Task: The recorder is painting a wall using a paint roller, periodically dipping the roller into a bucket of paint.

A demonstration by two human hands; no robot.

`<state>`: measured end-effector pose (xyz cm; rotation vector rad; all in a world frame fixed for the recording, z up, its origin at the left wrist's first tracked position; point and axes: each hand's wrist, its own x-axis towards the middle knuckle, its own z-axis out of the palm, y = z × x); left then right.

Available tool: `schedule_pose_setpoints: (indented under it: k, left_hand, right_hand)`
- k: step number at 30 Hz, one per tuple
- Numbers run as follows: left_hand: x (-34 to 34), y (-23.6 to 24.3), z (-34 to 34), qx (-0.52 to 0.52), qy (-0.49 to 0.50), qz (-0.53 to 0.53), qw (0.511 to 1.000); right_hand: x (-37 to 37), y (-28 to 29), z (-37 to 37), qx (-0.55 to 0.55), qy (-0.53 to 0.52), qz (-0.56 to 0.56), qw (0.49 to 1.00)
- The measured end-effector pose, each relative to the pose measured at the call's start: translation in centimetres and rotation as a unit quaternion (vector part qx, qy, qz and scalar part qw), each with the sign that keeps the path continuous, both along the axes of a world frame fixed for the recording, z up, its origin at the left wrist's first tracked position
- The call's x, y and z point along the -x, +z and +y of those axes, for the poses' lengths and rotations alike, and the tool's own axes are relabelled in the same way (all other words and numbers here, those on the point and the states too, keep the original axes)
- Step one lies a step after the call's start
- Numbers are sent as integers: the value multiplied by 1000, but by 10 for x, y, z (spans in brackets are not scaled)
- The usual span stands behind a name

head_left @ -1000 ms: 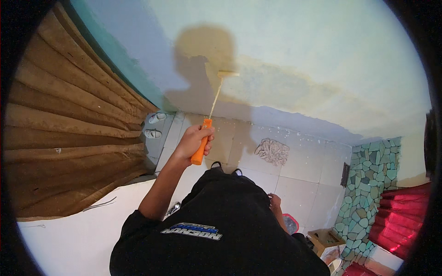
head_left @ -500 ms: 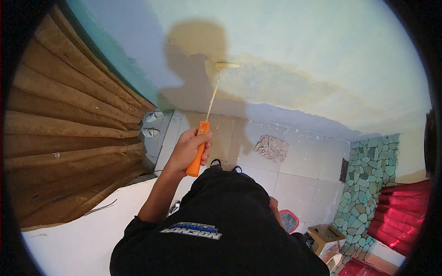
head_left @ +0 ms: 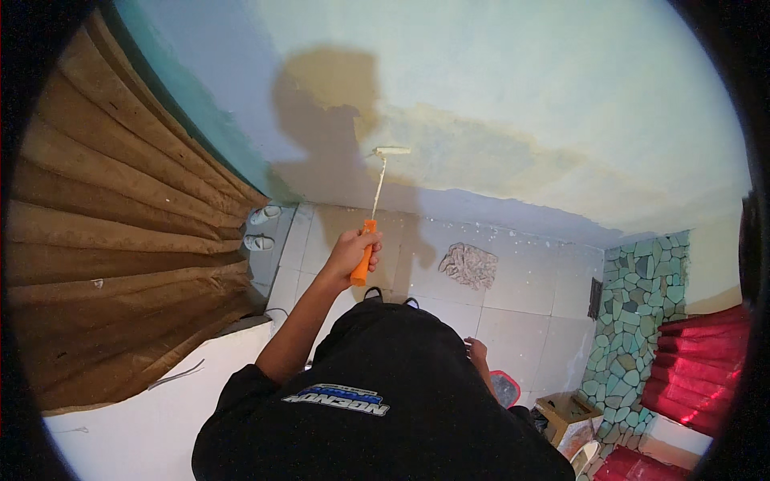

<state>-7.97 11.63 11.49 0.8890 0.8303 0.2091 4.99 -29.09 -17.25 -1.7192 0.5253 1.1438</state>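
Note:
My left hand [head_left: 354, 255] is closed around the orange handle of a paint roller [head_left: 366, 258]. Its thin, paint-spattered metal rod reaches up to a narrow, pale yellow roller head [head_left: 392, 151], which is at the wall [head_left: 497, 72]. A patch of yellowish paint [head_left: 457, 148] spreads over the wall's pale blue and lavender surface around the head. Low at my right side hangs my right hand [head_left: 476, 350], partly hidden by my black shirt. Its visible fingers are loosely apart, with nothing seen in them.
A crumpled cloth [head_left: 468, 265] lies on the paint-spotted tile floor [head_left: 513, 321]. Near my right hand stands a red-rimmed container [head_left: 505, 388], with a cardboard box [head_left: 564, 413] beyond it. Brown curtains [head_left: 136, 240] hang at left, pale sandals [head_left: 258, 242] beside them. Green stonework [head_left: 634, 321] covers the right wall.
The roller head has moved down the wall, and my left hand has shifted slightly right. More of my right hand shows beside my body.

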Motion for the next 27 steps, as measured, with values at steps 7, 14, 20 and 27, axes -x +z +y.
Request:
schedule_pose_setpoints:
  k: [7,14,20,27]
  left_hand:
    - [5,18,2,0,-3,1,1000]
    - [13,86,-15,-30,20,14,999]
    - [20,101,-18,-28,21,15,999]
    - [0,45,0,-12,8,13,1000]
  right_hand:
    - [12,2,-6,36,131,-103,985]
    - [20,-17,-14,44,165,-105,980]
    - [11,-10,0,27,202,-130,970]
    - [4,12,13,8,167,-125,978]
